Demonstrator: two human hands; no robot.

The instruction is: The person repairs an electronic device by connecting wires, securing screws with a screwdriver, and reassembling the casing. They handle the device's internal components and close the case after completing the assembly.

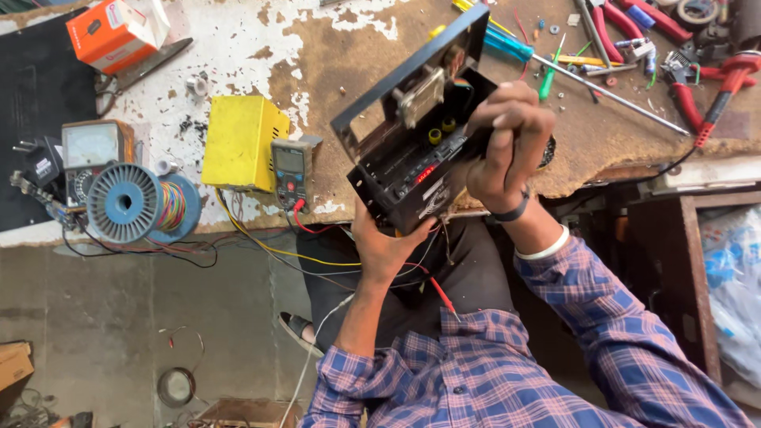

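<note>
A black open metal electronics chassis (412,119) is tilted up over the front edge of the worn workbench (333,55). Inside it I see a metal part, yellow components and a small red display. My left hand (384,242) supports its lower corner from beneath. My right hand (507,147) grips its right side, fingers curled over the edge. Thin wires, red and white among them, hang from the chassis down over my lap.
A yellow box (238,143) and a digital multimeter (289,170) sit left of the chassis. Further left are an analog meter (91,147), a blue wire spool (127,202) and an orange carton (115,32). Screwdrivers (507,40) and red-handled pliers (713,87) lie at the right.
</note>
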